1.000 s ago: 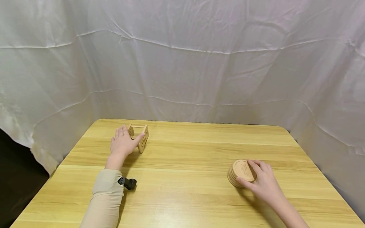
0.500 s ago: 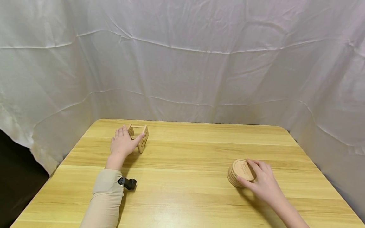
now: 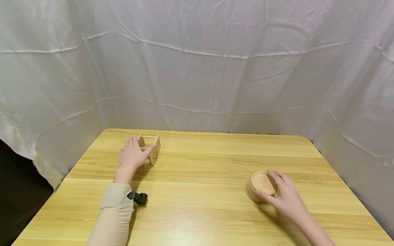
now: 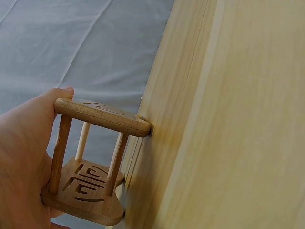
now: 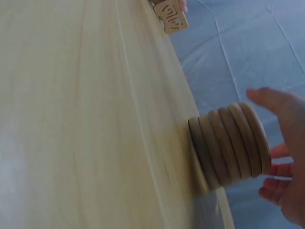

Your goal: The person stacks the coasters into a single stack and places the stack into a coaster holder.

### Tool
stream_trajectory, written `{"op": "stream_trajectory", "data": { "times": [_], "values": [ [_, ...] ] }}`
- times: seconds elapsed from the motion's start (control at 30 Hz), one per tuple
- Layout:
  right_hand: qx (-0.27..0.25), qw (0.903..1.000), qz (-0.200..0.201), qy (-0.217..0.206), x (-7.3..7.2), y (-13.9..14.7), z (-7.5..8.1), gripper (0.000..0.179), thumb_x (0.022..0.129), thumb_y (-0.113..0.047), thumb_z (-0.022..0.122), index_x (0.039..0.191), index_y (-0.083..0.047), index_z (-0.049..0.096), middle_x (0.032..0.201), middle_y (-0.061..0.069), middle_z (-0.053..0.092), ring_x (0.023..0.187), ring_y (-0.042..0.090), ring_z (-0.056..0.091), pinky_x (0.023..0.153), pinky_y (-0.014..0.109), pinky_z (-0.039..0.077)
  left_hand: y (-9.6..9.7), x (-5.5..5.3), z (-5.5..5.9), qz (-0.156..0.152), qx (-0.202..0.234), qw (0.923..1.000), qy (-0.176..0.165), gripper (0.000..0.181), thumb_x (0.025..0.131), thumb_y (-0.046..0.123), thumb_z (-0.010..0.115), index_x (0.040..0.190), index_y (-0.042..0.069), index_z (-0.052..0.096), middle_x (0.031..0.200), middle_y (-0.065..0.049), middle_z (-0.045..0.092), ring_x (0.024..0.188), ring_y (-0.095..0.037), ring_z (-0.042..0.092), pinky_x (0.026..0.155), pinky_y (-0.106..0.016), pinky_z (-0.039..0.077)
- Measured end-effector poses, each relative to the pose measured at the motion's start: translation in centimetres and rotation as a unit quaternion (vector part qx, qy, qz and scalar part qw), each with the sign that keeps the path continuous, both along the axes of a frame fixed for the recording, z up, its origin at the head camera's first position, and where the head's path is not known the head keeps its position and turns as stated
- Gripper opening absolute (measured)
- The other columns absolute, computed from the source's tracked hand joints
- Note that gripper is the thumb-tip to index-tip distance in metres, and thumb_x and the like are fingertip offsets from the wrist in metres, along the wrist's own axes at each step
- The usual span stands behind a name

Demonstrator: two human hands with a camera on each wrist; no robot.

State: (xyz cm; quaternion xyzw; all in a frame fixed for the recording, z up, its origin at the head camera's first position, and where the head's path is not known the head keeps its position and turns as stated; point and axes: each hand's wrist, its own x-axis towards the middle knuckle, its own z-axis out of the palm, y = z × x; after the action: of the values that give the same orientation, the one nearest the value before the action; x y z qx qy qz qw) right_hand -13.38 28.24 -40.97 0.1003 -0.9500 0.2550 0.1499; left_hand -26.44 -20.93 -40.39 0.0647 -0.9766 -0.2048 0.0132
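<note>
On the left side of the table, my left hand [image 3: 132,155] grips a small wooden coaster holder [image 4: 90,188] that has two carved side panels joined by rods. In the left wrist view the thumb lies on one panel and the palm is against the holder's edge; most of the fingers are hidden behind it. To the right is a stack of round wooden coasters [image 3: 262,183], the top one bearing engraved lettering. My right hand [image 3: 286,196] is spread at the stack's upper rim. In the right wrist view its thumb [image 5: 267,98] stands off the coasters [image 5: 228,145].
The wood-grain table [image 3: 197,212] ends at a back edge with rounded corners. Pale curtains [image 3: 197,68] hang behind it and along both sides. A black device [image 3: 138,198] sits on my left wrist, at the cuff of a beige sleeve [image 3: 114,212].
My right hand has loosened slightly at the stack's rim, its fingertips shifting a little up and right. The left hand, the coaster holder and the stack have stayed in place.
</note>
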Motion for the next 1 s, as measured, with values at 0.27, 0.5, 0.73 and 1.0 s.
{"op": "stream_trajectory", "data": {
  "times": [0.27, 0.5, 0.73, 1.0],
  "values": [
    [-0.042, 0.9987, 0.026, -0.007, -0.6, 1.8, -1.1, 0.085, 0.075, -0.033, 0.083, 0.146, -0.007, 0.043, 0.141, 0.024, 0.043, 0.129, 0.045, 0.039, 0.096, 0.074, 0.034, 0.0, -0.1, -0.1, 0.000, 0.000, 1.0000, 0.004, 0.114, 0.088, 0.080, 0.027, 0.152, -0.008, -0.006, 0.159, -0.032, -0.002, 0.148, -0.050, 0.001, 0.119, -0.064, 0.007],
    [-0.037, 0.9964, 0.048, -0.059, -1.2, 3.1, -1.6, 0.098, 0.072, -0.034, 0.085, 0.151, -0.007, 0.034, 0.146, 0.028, 0.036, 0.131, 0.052, 0.036, 0.095, 0.079, 0.031, 0.0, -0.1, -0.1, -0.001, -0.002, 1.0000, 0.005, 0.115, 0.087, 0.081, 0.026, 0.151, -0.009, -0.006, 0.159, -0.032, -0.002, 0.148, -0.050, 0.002, 0.119, -0.064, 0.007],
    [-0.089, 0.9863, 0.123, -0.065, -2.0, 4.0, -3.2, 0.096, 0.066, -0.024, 0.090, 0.146, -0.005, 0.040, 0.141, 0.022, 0.043, 0.132, 0.020, 0.038, 0.118, 0.027, 0.025, 0.0, 0.1, 0.0, -0.002, 0.000, 1.0000, 0.006, 0.114, 0.088, 0.080, 0.026, 0.151, -0.009, -0.005, 0.159, -0.032, -0.001, 0.147, -0.051, 0.002, 0.119, -0.064, 0.006],
    [-0.100, 0.9801, 0.141, -0.098, -2.7, 4.6, -4.4, 0.095, 0.066, -0.028, 0.090, 0.147, -0.017, 0.040, 0.145, 0.017, 0.041, 0.128, -0.005, 0.031, 0.097, -0.001, 0.016, -0.1, 0.0, -0.2, -0.002, -0.001, 0.9999, 0.010, 0.115, 0.088, 0.081, 0.026, 0.151, -0.010, -0.004, 0.159, -0.033, -0.001, 0.147, -0.051, 0.003, 0.119, -0.065, 0.008]
  ]
}}
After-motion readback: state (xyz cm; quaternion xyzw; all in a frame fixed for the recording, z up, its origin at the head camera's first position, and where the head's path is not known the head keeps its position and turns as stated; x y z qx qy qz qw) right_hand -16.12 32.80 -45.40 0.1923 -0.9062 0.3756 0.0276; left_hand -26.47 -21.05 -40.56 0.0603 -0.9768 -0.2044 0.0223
